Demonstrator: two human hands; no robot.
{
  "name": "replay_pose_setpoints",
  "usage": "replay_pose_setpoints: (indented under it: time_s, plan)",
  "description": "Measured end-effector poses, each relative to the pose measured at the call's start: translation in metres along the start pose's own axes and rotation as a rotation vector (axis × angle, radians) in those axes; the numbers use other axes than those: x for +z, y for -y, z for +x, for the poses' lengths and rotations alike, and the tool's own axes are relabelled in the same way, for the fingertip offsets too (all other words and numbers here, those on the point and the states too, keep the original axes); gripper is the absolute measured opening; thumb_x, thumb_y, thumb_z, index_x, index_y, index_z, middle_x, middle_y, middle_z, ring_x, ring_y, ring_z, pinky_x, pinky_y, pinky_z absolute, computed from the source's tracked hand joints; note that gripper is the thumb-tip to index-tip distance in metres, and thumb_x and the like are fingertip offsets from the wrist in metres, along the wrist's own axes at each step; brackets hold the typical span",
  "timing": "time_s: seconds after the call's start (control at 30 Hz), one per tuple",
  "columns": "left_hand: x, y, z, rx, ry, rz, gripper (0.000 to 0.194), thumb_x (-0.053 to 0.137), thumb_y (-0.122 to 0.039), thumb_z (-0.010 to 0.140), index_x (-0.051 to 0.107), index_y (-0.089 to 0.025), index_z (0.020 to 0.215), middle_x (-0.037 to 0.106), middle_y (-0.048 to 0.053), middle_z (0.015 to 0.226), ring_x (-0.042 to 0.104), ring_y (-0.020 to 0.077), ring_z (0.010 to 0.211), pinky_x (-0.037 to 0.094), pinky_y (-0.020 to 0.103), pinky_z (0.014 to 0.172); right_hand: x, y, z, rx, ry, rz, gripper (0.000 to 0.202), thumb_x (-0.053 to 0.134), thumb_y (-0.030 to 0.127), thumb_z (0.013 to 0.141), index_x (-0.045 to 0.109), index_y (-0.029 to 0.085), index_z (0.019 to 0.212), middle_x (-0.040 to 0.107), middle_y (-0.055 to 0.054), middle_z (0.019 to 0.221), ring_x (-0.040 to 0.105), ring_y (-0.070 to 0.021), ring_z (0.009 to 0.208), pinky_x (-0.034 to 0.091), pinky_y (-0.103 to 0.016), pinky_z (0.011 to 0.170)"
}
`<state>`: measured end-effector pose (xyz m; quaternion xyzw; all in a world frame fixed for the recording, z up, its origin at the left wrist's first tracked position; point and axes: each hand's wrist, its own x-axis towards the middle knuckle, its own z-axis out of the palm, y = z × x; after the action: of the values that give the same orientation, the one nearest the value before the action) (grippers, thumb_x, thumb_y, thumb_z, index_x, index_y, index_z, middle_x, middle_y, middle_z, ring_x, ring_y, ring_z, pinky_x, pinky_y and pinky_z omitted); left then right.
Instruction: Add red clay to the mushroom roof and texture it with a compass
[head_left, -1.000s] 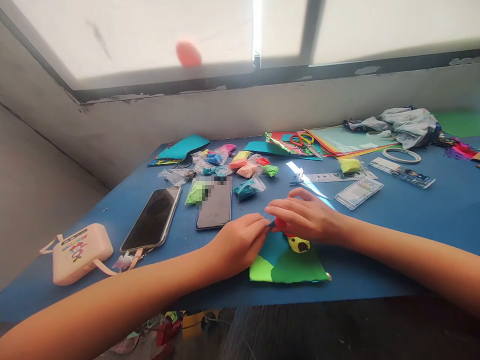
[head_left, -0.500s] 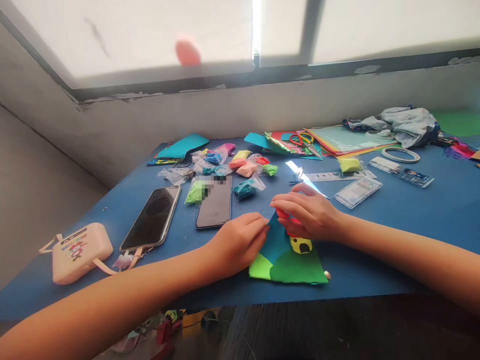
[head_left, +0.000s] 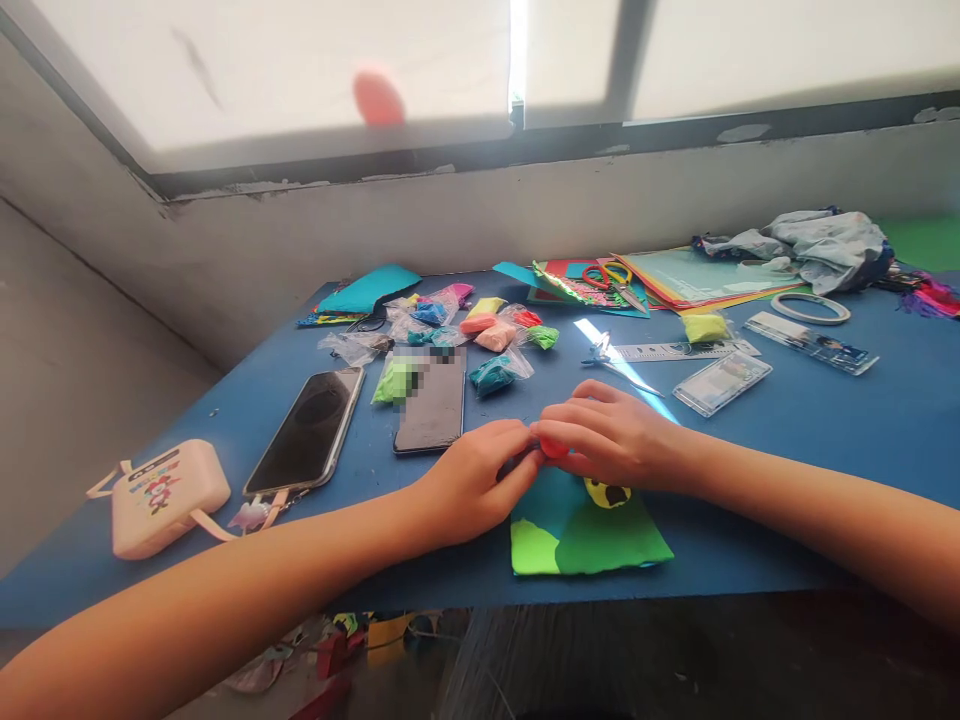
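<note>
The surface (head_left: 360,520) was coloured blue. Bright green and dark green patches were seen on the blue-green sheet (head_left: 607,540). The power bank (head_left: 169,500) was coloured pale pink, and a small red figure was printed on it.

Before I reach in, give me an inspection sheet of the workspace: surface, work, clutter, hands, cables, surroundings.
Surface: blue tabletop, small specks at left.
Work: red piece at the fingers; spotted yellow piece on the blue-and-green sheet, partly covered.
Clutter: bagged coloured lumps, two phones, pink case, ruler, red-and-yellow-handled scissors, white ring.
Hands: right hand curled over the red piece; left hand fingertips beside it, grip unclear.
Cables: dark loop near the far-left teal sheet, too small to identify.
Surroundings: grey wall and bright window panes behind; coloured scraps below the near edge.
</note>
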<state>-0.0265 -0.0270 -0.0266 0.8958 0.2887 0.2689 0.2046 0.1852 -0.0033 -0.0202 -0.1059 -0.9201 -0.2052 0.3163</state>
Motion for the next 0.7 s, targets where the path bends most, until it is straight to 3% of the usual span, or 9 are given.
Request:
replay_pose_setpoints:
  time_s: [0.23, 0.47, 0.57, 0.7]
  plan:
    - [0.000, -0.001, 0.001, -0.055, 0.013, -0.058, 0.023, 0.035, -0.021, 0.095, 0.052, -0.018, 0.079, 0.060, 0.004, 0.078, 0.056, 0.0156, 0.074, 0.046, 0.027, 0.072, 0.004, 0.002, -0.001, 0.063, -0.063, 0.049, 0.012, 0.048, 0.016, 0.096, 0.051, 0.014, 0.108, 0.073, -0.003, 0.086, 0.064, -0.0096, 0.071, 0.046, -0.028, 0.068]
    - [-0.003, -0.006, 0.006, -0.166, -0.031, -0.123, 0.033, 0.039, -0.026, 0.090, 0.028, -0.020, 0.060, 0.032, -0.005, 0.057, 0.032, 0.0101, 0.055, 0.028, 0.025, 0.054, 0.001, -0.014, -0.011, 0.315, -0.174, 0.048, 0.027, 0.049, 0.011, 0.091, 0.050, 0.019, 0.117, 0.069, -0.004, 0.085, 0.065, -0.0140, 0.072, 0.054, -0.028, 0.068]
    - [-0.004, -0.005, 0.007, -0.245, -0.034, -0.152, 0.034, 0.039, -0.030, 0.089, 0.028, -0.020, 0.059, 0.032, -0.005, 0.057, 0.031, 0.0101, 0.056, 0.026, 0.025, 0.054, 0.000, -0.014, -0.012, 0.353, -0.166, 0.065, 0.027, 0.046, 0.011, 0.093, 0.047, 0.019, 0.119, 0.069, -0.005, 0.087, 0.066, -0.0139, 0.071, 0.055, -0.027, 0.068]
    - [-0.005, -0.002, 0.010, -0.386, 0.002, -0.241, 0.035, 0.039, -0.038, 0.089, 0.035, -0.019, 0.059, 0.033, -0.005, 0.057, 0.035, 0.0106, 0.057, 0.027, 0.025, 0.054, 0.002, -0.007, -0.009, 0.298, -0.149, 0.103, 0.020, 0.047, 0.017, 0.096, 0.045, 0.018, 0.116, 0.071, -0.007, 0.087, 0.066, -0.0145, 0.072, 0.054, -0.026, 0.065]
